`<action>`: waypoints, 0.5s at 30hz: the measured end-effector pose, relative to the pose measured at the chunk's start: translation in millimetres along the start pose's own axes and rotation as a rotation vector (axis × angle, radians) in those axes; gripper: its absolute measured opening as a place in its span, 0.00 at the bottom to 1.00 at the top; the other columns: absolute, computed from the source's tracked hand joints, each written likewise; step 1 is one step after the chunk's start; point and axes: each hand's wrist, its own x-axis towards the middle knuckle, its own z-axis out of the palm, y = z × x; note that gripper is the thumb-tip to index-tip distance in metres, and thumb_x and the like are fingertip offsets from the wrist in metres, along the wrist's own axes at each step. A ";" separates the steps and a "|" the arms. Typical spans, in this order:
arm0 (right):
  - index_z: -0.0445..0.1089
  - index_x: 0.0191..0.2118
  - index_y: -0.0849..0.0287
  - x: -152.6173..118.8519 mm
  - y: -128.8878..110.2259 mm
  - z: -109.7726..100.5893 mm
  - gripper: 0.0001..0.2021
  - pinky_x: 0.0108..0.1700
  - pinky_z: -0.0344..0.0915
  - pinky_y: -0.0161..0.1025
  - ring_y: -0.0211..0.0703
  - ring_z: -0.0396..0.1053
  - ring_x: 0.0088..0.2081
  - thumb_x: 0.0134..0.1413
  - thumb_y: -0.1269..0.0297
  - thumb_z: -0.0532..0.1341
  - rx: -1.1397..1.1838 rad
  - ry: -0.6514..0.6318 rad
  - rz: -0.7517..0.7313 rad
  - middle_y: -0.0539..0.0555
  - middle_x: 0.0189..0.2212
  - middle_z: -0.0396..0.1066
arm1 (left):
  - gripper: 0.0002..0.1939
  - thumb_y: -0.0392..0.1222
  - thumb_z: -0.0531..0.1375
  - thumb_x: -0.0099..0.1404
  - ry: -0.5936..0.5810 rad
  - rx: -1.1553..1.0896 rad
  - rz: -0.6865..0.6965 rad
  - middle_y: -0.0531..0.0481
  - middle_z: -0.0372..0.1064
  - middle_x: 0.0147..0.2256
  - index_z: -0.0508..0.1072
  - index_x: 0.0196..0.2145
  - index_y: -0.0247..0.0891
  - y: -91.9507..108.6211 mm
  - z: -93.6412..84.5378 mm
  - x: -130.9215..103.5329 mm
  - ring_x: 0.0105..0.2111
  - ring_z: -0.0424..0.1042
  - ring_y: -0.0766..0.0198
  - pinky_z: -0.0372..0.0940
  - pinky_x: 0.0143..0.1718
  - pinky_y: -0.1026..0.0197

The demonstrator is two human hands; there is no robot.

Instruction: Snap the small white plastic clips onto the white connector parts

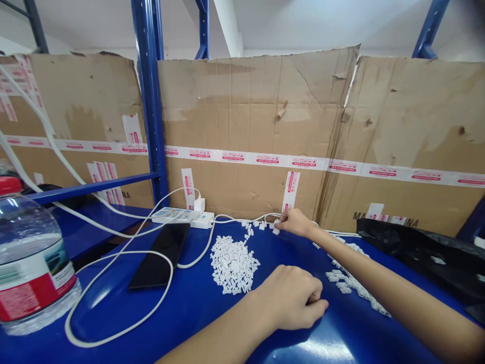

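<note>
One clear bottle (pixel 38 263) with a red cap stands at our near left on the blue table (pixel 197 323), and just right of it a white cable (pixel 94 346) makes a wide loop. Farther right we have a dark tablet (pixel 159 259), lying flat, and beyond its far end a white power strip (pixel 176 216) before the cardboard (pixel 242 126). Next comes our heap of small white pieces (pixel 234 265), with a few stray ones trailing off on the far side. Our left hand (pixel 293 299) rests near, right of the heap, its fingers curled in; we cannot tell whether anything is inside. Our right hand (pixel 291 222) reaches far, fingertips narrowed at the stray pieces, though we cannot tell whether it holds one. Right of both hands, under our right forearm, lies a second group of pieces (pixel 352 278), then a black plastic bag (pixel 409 258) along the right.
</note>
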 end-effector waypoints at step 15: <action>0.73 0.43 0.64 3.1 -1.3 10.9 0.12 0.42 0.74 0.42 0.43 0.75 0.39 0.66 0.59 0.63 -0.136 -0.199 0.024 0.53 0.40 0.75 | 0.17 0.43 0.61 0.65 0.003 -0.002 0.006 0.54 0.65 0.25 0.60 0.23 0.37 -0.8 -0.4 -0.5 0.27 0.61 0.65 0.42 0.26 0.61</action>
